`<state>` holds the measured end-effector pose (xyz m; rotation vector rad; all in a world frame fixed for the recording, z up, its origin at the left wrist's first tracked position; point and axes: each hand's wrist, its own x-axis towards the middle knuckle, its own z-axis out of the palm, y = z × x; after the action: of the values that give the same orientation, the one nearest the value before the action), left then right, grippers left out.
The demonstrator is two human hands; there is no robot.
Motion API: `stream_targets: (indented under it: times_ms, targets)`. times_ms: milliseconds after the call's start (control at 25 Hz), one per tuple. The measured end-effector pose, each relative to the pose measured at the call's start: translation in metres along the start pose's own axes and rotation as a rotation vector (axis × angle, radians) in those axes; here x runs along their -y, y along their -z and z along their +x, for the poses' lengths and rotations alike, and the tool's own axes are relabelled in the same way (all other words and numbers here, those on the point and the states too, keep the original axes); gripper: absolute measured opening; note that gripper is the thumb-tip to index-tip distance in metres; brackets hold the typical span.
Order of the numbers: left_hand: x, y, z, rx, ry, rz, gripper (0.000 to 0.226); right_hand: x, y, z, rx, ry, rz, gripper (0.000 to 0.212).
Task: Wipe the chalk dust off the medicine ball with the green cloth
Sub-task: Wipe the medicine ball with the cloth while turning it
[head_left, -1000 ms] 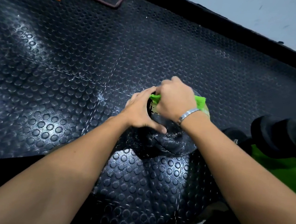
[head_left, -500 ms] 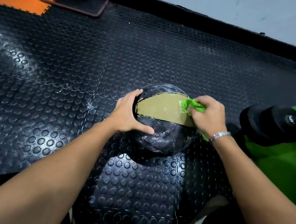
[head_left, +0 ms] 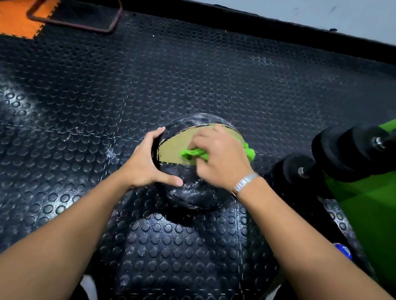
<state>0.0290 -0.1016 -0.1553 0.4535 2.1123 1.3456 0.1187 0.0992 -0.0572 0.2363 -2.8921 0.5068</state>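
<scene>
Resting on the black studded floor mat, the medicine ball sits mid-frame in the head view, its near black panel smeared with whitish dust. The left hand grips the ball's left side, fingers curled round the far edge and thumb laid across the front. The right hand, fingers clamped on the bunched green cloth, presses it against the tan panel on top. A metal bracelet circles that wrist. A black dumbbell lies near the ball's right.
</scene>
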Motion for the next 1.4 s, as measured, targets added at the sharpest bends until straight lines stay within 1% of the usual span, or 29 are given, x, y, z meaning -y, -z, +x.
stream_targets:
  times_ms: [40,80,160,200,240,280,360,440,480,520,560,600,640,680,720,760,800,840,880,960,1040,1080,1160,1200,1240,1320,1400]
  targets:
    - [0.001,0.003,-0.003,0.016,0.013,-0.009,0.16,-0.008,-0.001,-0.015,-0.062,-0.028,0.034,0.024]
    - [0.002,0.005,-0.006,0.033,0.025,-0.014,0.161,-0.017,-0.001,-0.028,-0.142,-0.099,0.062,0.02]
    - [0.006,0.009,-0.012,0.058,0.034,-0.018,0.163,-0.032,0.003,-0.036,-0.265,-0.336,0.085,0.009]
    - [0.007,0.011,-0.015,0.06,0.041,-0.022,0.163,-0.037,0.005,-0.027,-0.277,-0.449,0.078,0.005]
    - [0.009,0.014,-0.017,0.061,0.056,-0.028,0.162,-0.04,0.006,-0.013,-0.255,-0.529,0.06,0.004]
    - [0.011,0.017,-0.018,0.066,0.072,-0.041,0.162,-0.039,0.006,0.002,-0.203,-0.561,0.032,0.005]
    - [0.014,0.024,-0.022,0.083,0.098,-0.056,0.162,-0.025,0.004,0.027,-0.099,-0.482,0.02,0.01]
    - [0.014,0.032,-0.024,0.11,0.132,0.001,0.164,-0.009,-0.001,0.03,-0.066,-0.36,0.073,0.014]
    - [0.01,0.038,-0.025,0.144,0.166,0.054,0.163,-0.005,-0.004,0.025,-0.07,-0.326,0.126,0.015]
    - [0.004,0.045,-0.025,0.191,0.21,0.108,0.16,-0.003,-0.007,0.017,-0.081,-0.318,0.194,0.016]
    - [-0.007,0.053,-0.024,0.238,0.266,0.166,0.151,-0.001,-0.008,0.009,-0.099,-0.326,0.265,0.02]
    - [-0.021,0.059,-0.021,0.249,0.308,0.202,0.134,0.002,-0.009,0.003,-0.107,-0.345,0.318,0.025]
    - [-0.038,0.06,-0.015,0.189,0.314,0.195,0.111,0.007,-0.01,-0.002,-0.109,-0.363,0.349,0.03]
    - [-0.056,0.055,-0.01,0.033,0.276,0.144,0.086,0.013,-0.011,-0.007,-0.114,-0.369,0.356,0.033]
    - [-0.073,0.045,-0.006,-0.178,0.21,0.093,0.063,0.02,-0.014,-0.012,-0.131,-0.362,0.348,0.035]
    - [-0.088,0.032,-0.002,-0.374,0.12,0.07,0.044,0.028,-0.018,-0.019,-0.16,-0.355,0.341,0.035]
    - [-0.099,0.017,-0.002,-0.494,0.043,0.067,0.032,0.035,-0.022,-0.027,-0.19,-0.358,0.345,0.035]
    - [-0.104,0.001,-0.002,-0.538,-0.011,0.081,0.024,0.041,-0.025,-0.036,-0.222,-0.375,0.352,0.035]
    - [-0.104,-0.013,-0.005,-0.532,-0.035,0.101,0.02,0.044,-0.028,-0.046,-0.25,-0.394,0.361,0.035]
    - [-0.097,-0.033,-0.012,-0.532,-0.017,0.187,0.02,0.052,-0.03,-0.062,-0.246,-0.409,0.385,0.035]
    - [-0.089,-0.044,-0.021,-0.595,-0.063,0.359,0.019,0.057,-0.025,-0.076,-0.275,-0.448,0.489,0.033]
    - [-0.087,-0.049,-0.028,-0.62,-0.107,0.422,0.017,0.054,-0.02,-0.082,-0.347,-0.525,0.591,0.03]
    - [-0.084,-0.055,-0.04,-0.625,-0.17,0.461,0.015,0.036,-0.01,-0.096,-0.538,-0.796,0.788,0.013]
    - [-0.082,-0.056,-0.045,-0.618,-0.185,0.469,0.016,0.022,-0.007,-0.104,-0.608,-0.932,0.824,0.009]
    - [-0.08,-0.057,-0.05,-0.608,-0.194,0.476,0.017,0.006,-0.004,-0.114,-0.65,-1.043,0.81,0.014]
    - [-0.075,-0.056,-0.056,-0.602,-0.205,0.474,0.025,-0.02,-0.002,-0.13,-0.65,-1.179,0.786,0.017]
    - [-0.068,-0.058,-0.06,-0.638,-0.169,0.436,0.04,-0.032,-0.004,-0.134,-0.587,-1.206,0.795,0.014]
